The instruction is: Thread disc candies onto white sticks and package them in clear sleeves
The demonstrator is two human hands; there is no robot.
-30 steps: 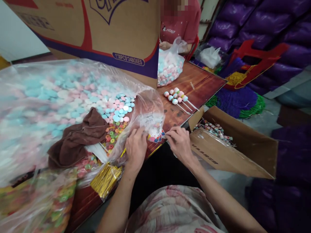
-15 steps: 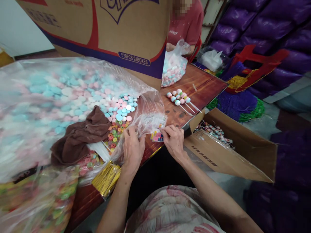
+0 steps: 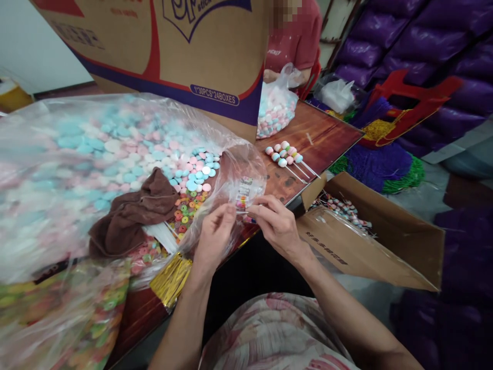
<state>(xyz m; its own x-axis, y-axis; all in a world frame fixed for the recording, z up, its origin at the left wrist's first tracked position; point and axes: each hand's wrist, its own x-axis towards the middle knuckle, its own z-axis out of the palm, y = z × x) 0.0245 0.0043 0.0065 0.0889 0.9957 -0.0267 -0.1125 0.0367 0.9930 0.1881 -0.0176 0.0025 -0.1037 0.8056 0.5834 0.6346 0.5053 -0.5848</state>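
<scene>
"Along the bottom of the frame, what is nearest?"

"A patterned shirt [image 3: 277,334]. At lower left lies a clear bag of gummy rings [image 3: 96,308], and right of it, gold twist ties [image 3: 171,280]."

"And the hands?"

"Just below centre. The right hand [image 3: 279,226] pinches the lower edge of a clear printed packet [image 3: 243,192], which sits at the centre of the frame. The left hand [image 3: 215,234] has its thumb pressed to its forefinger beside the packet's lower left corner; whether plastic is caught there, I can't tell."

"What about either side?"

"Lower right, an open cardboard box [image 3: 362,262] holds small marshmallow sticks [image 3: 346,210]. Left of centre, white sticks [image 3: 159,234] poke out beside a brown cloth [image 3: 133,216], with loose marshmallow discs [image 3: 199,174] past them."

"Farther up?"

"Right of centre, marshmallow skewers [image 3: 285,152] rest on the wooden table [image 3: 321,123]. A printed carton [image 3: 192,56] stands upper left, with a knotted bag of marshmallows [image 3: 275,113] beside it."

"And farthest?"

"A co-worker in a red T-shirt [image 3: 295,46] at top centre, and purple packages [image 3: 385,25] filling the upper right."
</scene>
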